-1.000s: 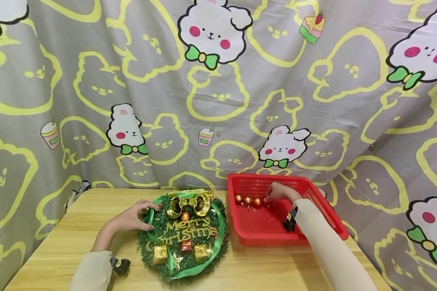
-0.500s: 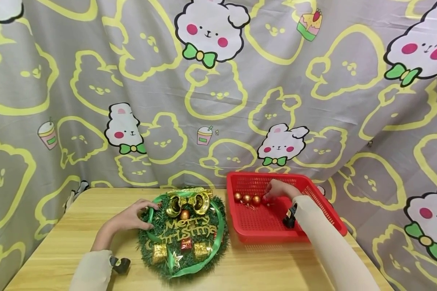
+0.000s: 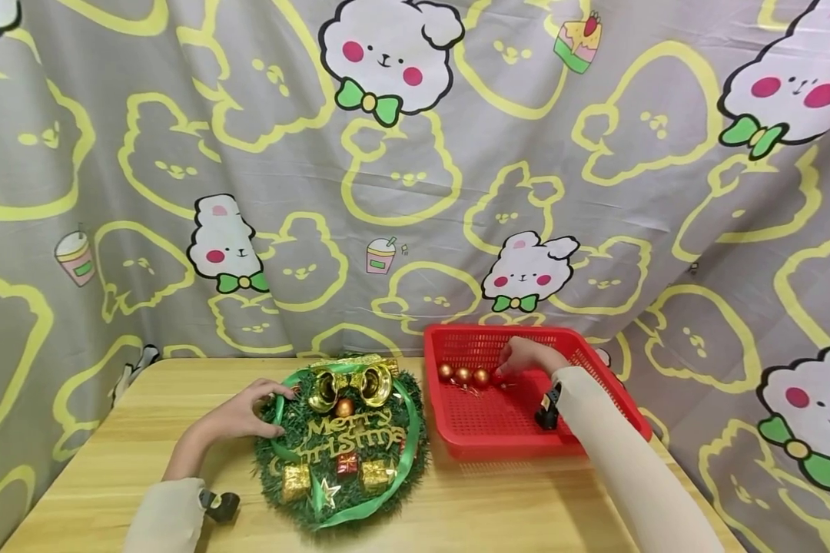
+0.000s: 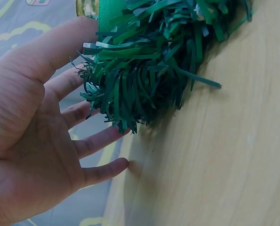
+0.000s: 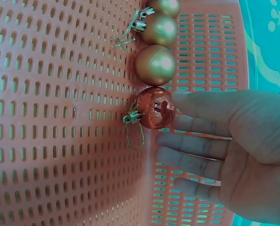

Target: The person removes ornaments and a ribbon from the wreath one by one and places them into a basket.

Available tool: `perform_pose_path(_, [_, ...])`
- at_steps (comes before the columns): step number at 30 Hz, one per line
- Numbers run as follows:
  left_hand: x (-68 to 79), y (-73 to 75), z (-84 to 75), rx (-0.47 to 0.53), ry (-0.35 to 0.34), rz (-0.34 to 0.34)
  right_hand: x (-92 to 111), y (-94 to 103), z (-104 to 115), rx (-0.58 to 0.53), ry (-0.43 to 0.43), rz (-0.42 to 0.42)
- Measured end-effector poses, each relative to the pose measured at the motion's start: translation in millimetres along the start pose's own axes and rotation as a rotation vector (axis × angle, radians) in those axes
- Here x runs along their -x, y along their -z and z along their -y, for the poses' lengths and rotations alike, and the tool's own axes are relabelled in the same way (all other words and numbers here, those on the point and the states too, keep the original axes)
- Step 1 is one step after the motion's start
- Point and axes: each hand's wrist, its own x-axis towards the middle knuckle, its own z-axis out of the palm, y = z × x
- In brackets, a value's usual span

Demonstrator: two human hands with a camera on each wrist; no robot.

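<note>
A green tinsel Christmas wreath point(image 3: 342, 503) lies flat on the table, with gold bells point(image 3: 349, 386), a green ribbon point(image 3: 410, 449) and gold "Merry Christmas" lettering. My left hand point(image 3: 238, 411) rests at its left edge, the thumb on the tinsel point(image 4: 144, 89) and the other fingers fairly straight beside and behind it. Inside the red basket point(image 3: 449, 430), my right hand point(image 3: 526, 357) has its thumb and index finger against a shiny red-copper bauble point(image 5: 155, 108), pinching it. That bauble is mostly hidden by the hand in the head view. Matte gold baubles point(image 5: 155, 65) sit in a row beside it.
The wooden table point(image 3: 159, 399) runs back to a grey curtain point(image 3: 415, 307) printed with rabbits. The basket's raised perforated wall point(image 5: 205, 61) stands around the baubles, and the wreath lies just left of the basket.
The view has shifted slightly, so everything sits a little further left. Both hands keep their places, the left at the wreath and the right at the bauble.
</note>
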Motion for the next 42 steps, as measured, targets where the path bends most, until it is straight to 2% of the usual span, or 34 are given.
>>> perform_pose_path(9, [5.5, 0.8, 0.0, 0.002, 0.005, -0.001, 4, 0.7, 7, -0.003, -0.039, 0.017])
perform_pose_path(16, [4.9, 2.2, 1.4, 0.022, 0.020, -0.003, 0, 3.2, 6, 0.024, 0.006, -0.003])
perform_pose_path(22, [4.6, 2.4, 1.3, 0.029, 0.026, 0.001, 0, 4.0, 8, 0.014, -0.047, 0.003])
perform_pose_path(26, [4.8, 2.0, 2.0, 0.023, 0.018, 0.004, 1, 4.3, 10, 0.013, -0.040, -0.002])
perform_pose_path(33, [4.4, 1.9, 3.5, 0.014, 0.016, -0.001, 3, 8.6, 17, 0.028, 0.033, -0.008])
perform_pose_path(37, [3.7, 1.5, 3.4, 0.006, 0.012, -0.006, 8, 14.2, 26, 0.029, 0.120, -0.039])
perform_pose_path(42, [1.0, 0.1, 2.2, -0.007, 0.015, -0.013, 16, 20.8, 48, -0.012, 0.242, -0.111])
